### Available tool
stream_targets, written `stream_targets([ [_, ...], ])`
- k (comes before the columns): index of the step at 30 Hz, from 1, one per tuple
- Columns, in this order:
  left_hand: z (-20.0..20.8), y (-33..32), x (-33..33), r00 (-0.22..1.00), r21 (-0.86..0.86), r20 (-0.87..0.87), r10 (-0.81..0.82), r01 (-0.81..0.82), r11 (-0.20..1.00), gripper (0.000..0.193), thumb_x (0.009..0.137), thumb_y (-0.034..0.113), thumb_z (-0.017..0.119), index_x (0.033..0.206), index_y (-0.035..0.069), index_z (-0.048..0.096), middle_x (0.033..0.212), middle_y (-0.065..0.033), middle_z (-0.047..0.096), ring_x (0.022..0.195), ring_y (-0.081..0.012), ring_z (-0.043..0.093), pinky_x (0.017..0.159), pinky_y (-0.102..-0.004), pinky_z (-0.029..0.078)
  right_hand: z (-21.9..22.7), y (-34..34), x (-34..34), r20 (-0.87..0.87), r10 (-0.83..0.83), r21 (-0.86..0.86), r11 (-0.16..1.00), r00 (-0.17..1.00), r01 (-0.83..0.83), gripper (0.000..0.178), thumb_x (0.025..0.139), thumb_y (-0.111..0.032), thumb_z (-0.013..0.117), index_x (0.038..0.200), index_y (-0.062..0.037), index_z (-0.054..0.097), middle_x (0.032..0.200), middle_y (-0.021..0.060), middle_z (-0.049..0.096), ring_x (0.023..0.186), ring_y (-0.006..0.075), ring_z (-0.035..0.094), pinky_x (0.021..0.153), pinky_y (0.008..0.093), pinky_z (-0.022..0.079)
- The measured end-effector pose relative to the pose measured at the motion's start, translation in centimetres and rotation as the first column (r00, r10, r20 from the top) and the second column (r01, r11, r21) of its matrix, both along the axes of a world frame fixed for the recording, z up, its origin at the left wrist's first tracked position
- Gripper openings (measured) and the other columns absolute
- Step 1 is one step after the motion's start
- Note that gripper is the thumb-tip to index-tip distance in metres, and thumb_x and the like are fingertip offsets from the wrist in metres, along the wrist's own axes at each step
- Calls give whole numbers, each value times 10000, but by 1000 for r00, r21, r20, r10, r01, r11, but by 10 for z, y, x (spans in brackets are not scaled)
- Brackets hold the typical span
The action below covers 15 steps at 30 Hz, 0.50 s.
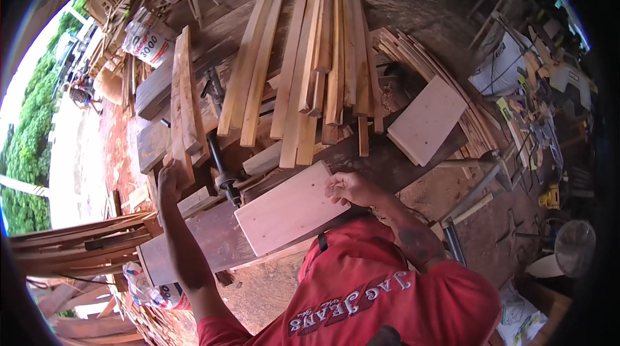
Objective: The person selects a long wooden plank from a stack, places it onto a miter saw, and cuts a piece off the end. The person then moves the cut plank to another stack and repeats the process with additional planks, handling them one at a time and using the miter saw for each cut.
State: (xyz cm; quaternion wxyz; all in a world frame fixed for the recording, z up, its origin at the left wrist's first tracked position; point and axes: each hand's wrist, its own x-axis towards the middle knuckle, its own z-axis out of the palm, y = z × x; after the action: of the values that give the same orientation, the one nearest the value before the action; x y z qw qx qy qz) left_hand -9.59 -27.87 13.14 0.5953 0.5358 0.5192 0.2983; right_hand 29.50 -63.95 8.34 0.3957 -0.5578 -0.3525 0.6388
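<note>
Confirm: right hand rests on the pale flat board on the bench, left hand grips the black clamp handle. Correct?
Not quite. In the head view the right hand does rest on the pale flat board, but the left hand grips an upright wooden plank at the bench's left edge. The black clamp stands beside it, untouched.

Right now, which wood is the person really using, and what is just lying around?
In use:
pale board, touched by right hand
upright planks, gripped by left hand
bar clamp

Lying about:
stacked slats
second pale panel
white sack
</note>
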Motion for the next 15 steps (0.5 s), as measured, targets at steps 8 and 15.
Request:
stream_targets([
  [8, 36, -21, 15, 815, 263, -441, 377, -284, 922, 517, 942, 378, 607, 1314, 32, 515, 1278, -172, 560, 1071, -227, 581, 871, -368, 497, 3, -40, 64, 31, -254, -54, 965, 967, 255, 468, 923, -319, 647, 1216, 31, 545, 1000, 95, 666, 824, 134, 629, 696, 275, 514],
  [15, 74, -156, 212, 963, 950, -171, 211, 104, 296, 252, 874, -18, 590, 1125, -22, 593, 1118, -161, 610, 965, -264, 615, 785, -310, 511, 11, -19, 97, 130, -216, -74, 971, 968, 227, 490, 933, -340, 630, 1231, 37, 536, 974, 100, 669, 811, 133, 632, 720, 274, 520],
])
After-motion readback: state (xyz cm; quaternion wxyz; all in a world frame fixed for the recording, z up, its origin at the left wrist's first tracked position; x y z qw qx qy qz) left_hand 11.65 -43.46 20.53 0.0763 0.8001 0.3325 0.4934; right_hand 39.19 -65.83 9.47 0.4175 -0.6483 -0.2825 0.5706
